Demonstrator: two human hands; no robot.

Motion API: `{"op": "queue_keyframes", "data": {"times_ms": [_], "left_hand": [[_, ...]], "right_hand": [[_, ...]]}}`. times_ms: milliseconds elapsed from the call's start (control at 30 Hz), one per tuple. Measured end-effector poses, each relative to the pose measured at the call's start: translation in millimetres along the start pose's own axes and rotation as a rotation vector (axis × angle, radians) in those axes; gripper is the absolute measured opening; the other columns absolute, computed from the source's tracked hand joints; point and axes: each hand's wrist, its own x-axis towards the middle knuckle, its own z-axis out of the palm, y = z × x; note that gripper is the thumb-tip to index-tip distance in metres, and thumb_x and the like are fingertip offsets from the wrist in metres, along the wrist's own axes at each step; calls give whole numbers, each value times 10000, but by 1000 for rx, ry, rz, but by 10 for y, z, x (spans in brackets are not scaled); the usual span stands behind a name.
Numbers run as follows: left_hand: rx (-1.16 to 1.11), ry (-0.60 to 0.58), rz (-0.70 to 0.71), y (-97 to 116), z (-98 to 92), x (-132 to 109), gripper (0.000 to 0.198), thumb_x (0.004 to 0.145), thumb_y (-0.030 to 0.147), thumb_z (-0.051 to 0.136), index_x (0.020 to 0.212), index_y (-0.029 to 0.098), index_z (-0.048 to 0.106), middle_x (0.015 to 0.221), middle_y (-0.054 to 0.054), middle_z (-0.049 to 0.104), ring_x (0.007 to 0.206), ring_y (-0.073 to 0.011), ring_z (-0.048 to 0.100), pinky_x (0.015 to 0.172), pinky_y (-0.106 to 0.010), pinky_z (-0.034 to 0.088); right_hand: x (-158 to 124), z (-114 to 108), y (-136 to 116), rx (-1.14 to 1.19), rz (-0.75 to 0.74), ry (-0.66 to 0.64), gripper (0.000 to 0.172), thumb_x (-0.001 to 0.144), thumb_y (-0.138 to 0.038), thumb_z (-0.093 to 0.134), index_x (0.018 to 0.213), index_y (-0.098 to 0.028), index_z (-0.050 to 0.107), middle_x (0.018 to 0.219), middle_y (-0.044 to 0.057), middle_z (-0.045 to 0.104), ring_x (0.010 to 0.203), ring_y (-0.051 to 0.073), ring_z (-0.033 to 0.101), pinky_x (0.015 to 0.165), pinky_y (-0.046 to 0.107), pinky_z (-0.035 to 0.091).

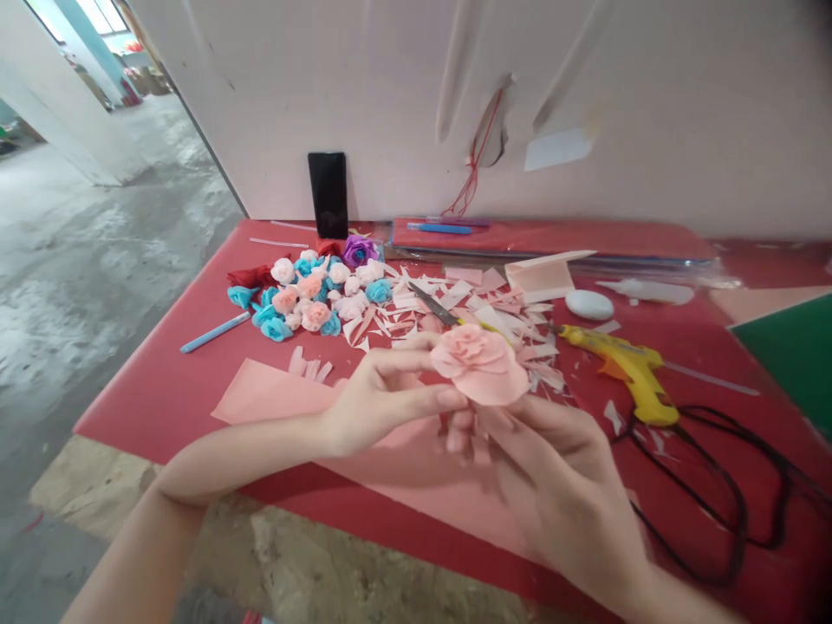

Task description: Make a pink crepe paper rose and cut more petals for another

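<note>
The pink paper flower [482,364] is held up above the near middle of the counter, its crumpled, tightly layered centre ringed by wider, smoother petals. The left hand [390,394] reaches in from the left with a bent wrist, thumb and fingers closed on the flower's left edge. The right hand [565,485] comes from the lower right, thumb and fingers gathered beneath the bloom, pinching its base.

Under the hands, a long pink paper sheet [286,394] lies slantwise across the red-covered counter [156,381]. Just beyond the flower, scissors [432,305] lie among scattered pale paper scraps [383,316]. Left of the scraps sits a cluster of small paper roses [315,316] in pink, white and blue, with a purple rose [360,250] at the back and a blue pen [214,333] beside it. To the right are a yellow glue gun [624,364] with a clear stick in its rear, its looped black cable [741,520], a white oval object [589,304] and a green sheet [793,355] at the edge.

At the back, a dark phone [328,195] leans upright against a pale panel [364,78], where red string [477,160] hangs from a hole. Beyond the panel's left side, a patchy grey concrete floor [156,173] runs past a white pillar [71,95] towards bright windows [107,16].
</note>
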Motion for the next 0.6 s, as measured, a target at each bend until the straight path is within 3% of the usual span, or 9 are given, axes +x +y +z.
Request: {"op": "queue_keyframes", "data": {"times_ms": [67, 200, 300, 467, 600], "left_hand": [[120, 58, 63, 26, 14, -14, 181, 723, 330, 657, 754, 152, 648, 573, 20, 563, 527, -81, 571, 482, -183, 475], [419, 120, 215, 90, 54, -35, 185, 714, 327, 649, 660, 150, 651, 854, -59, 628, 818, -156, 585, 623, -235, 483], [579, 126, 308, 121, 86, -40, 229, 735, 331, 622, 610, 139, 625, 855, -76, 631, 851, -179, 560, 688, -282, 473], [724, 137, 402, 118, 102, -51, 225, 787, 293, 565, 623, 146, 604, 805, -67, 638, 808, -167, 552, 753, -319, 460], [737, 140, 402, 106, 92, -67, 235, 822, 262, 520, 634, 149, 603, 883, -84, 654, 881, -175, 554, 831, -339, 444]], "right_hand": [[2, 13, -13, -145, -118, 70, 169, 797, -234, 574, 651, -237, 660, 586, -34, 617, 564, 78, 583, 536, 147, 470], [19, 28, -4, -439, -366, 144, 142, 764, -136, 586, 710, -247, 657, 653, -36, 655, 596, 89, 614, 584, 165, 509], [33, 29, 37, -532, -505, 196, 188, 747, -99, 578, 793, -270, 641, 731, -34, 669, 644, 101, 630, 594, 175, 524], [59, 59, 75, -651, -614, 250, 232, 737, -60, 544, 793, -276, 608, 713, -35, 643, 624, 109, 623, 564, 196, 527], [48, 64, 74, -697, -607, 267, 236, 736, -49, 536, 787, -271, 594, 710, -33, 638, 619, 118, 621, 563, 214, 525]]}}
